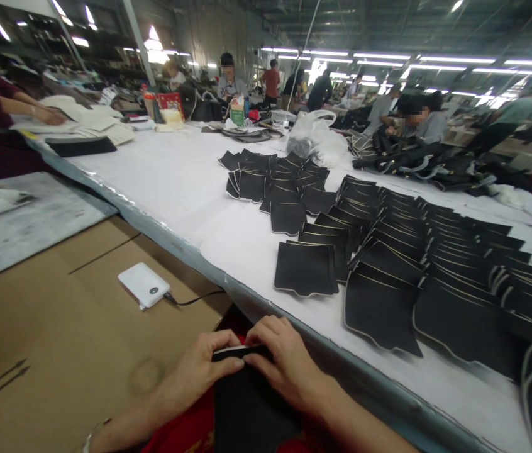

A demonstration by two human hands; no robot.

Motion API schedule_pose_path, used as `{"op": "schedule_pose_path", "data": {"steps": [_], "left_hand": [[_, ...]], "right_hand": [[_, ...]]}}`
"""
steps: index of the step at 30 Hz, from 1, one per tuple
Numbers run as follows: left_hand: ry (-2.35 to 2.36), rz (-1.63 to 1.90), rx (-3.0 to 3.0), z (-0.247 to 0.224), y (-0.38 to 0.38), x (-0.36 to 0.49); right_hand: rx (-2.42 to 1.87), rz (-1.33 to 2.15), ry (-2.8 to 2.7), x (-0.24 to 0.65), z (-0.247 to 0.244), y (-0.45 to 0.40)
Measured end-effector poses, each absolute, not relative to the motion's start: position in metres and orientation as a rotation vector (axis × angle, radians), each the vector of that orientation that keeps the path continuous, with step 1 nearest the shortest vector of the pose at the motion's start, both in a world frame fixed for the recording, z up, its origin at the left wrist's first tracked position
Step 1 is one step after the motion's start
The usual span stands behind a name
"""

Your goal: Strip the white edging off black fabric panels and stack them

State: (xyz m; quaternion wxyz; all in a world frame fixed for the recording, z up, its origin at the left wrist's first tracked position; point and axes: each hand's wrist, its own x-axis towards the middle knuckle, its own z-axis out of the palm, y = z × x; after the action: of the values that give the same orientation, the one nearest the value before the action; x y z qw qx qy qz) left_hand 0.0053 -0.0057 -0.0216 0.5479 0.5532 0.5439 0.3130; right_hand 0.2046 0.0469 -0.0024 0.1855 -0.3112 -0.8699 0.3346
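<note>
Close to my body, a black leather-like panel (pixel 247 409) hangs down over my lap, its upper edge pinched in both hands. My left hand (pixel 204 362) grips that edge from the left between thumb and fingers. From the right, my right hand (pixel 280 352) pinches it too, the thumbs nearly meeting. A pale strip shows along the edge between my fingers. Just beyond, on the white table (pixel 176 207), lie overlapping rows of similar black panels (pixel 306 267) with light edges.
Left of my hands, a white power bank (pixel 144 285) with a black cable lies on brown cardboard (pixel 72 333). A plastic bag (pixel 315 135) sits farther back on the table. At the far left a co-worker's hand (pixel 49 115) touches pale sheets. Other people work in the background.
</note>
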Motion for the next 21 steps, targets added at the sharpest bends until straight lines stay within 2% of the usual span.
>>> {"op": "schedule_pose_path", "data": {"steps": [7, 21], "left_hand": [[1.367, 0.624, 1.247, -0.025, -0.012, 0.013], [1.342, 0.648, 1.241, -0.032, -0.017, 0.016]], "right_hand": [[-0.85, 0.859, -2.548, 0.209, -0.02, 0.039], [-0.813, 0.929, -2.536, 0.212, -0.026, 0.04]]}}
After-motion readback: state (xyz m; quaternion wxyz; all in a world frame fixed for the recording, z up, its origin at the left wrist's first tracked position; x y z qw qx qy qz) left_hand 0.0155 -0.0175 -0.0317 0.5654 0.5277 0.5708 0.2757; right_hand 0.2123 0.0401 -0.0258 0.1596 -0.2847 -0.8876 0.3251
